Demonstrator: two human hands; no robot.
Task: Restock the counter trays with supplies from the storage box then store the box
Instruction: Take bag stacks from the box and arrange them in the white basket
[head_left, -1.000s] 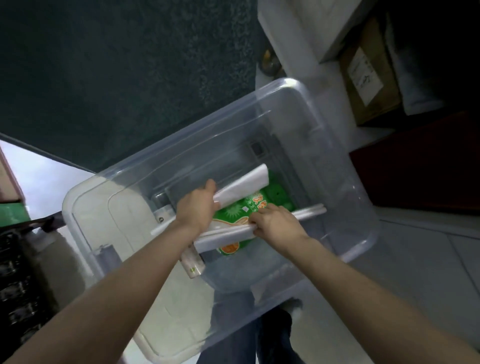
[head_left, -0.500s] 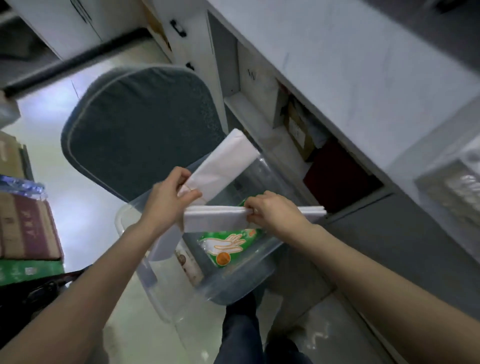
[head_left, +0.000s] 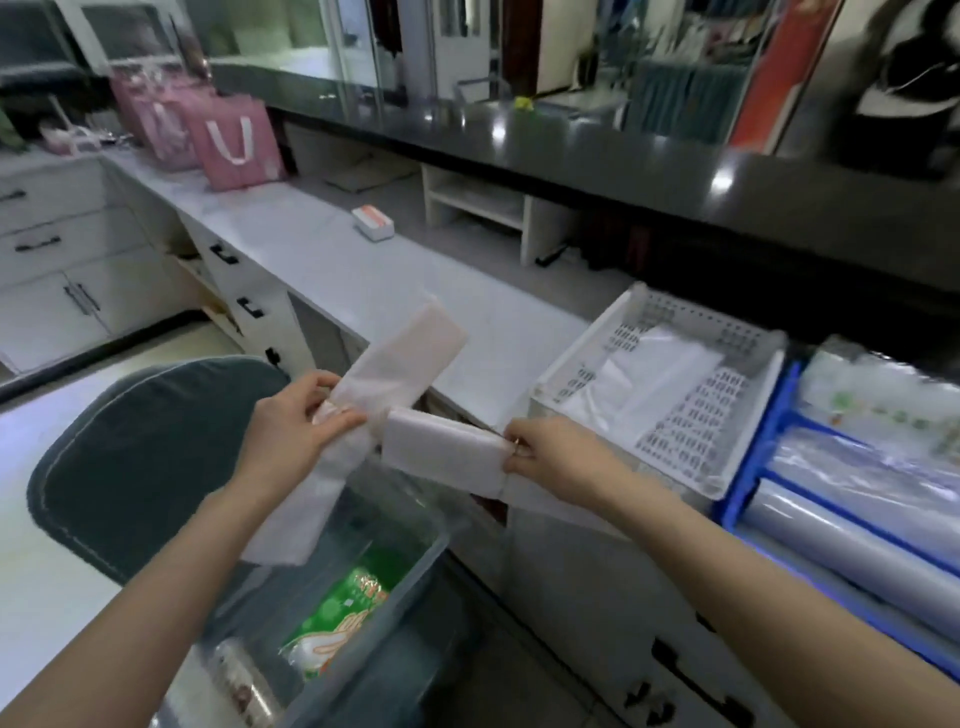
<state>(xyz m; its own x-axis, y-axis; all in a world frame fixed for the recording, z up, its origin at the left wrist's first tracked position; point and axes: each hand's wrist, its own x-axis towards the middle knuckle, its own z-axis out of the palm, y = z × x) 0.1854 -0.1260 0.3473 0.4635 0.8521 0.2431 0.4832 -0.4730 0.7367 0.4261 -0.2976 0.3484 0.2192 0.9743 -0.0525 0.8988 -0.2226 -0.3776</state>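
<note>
Two bag packs up, over the box!

My left hand (head_left: 298, 431) grips one white pack (head_left: 395, 358), tilted; right hand (head_left: 553, 454) pinches the 2nd pack (head_left: 441, 449) by its end. Both above the clear storage box (head_left: 415, 566), beside the white tray (head_left: 727, 478) on the tabletop (head_left: 363, 275). Green packet (head_left: 337, 618) inside box.

Pink gift bags (head_left: 234, 143) and a small white box (head_left: 372, 222) on the counter; grey-green chair cushion (head_left: 140, 457) below.

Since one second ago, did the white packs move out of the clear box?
Yes. The white packs, held by both hands, rose from inside the clear box and now sit above its rim.
</note>
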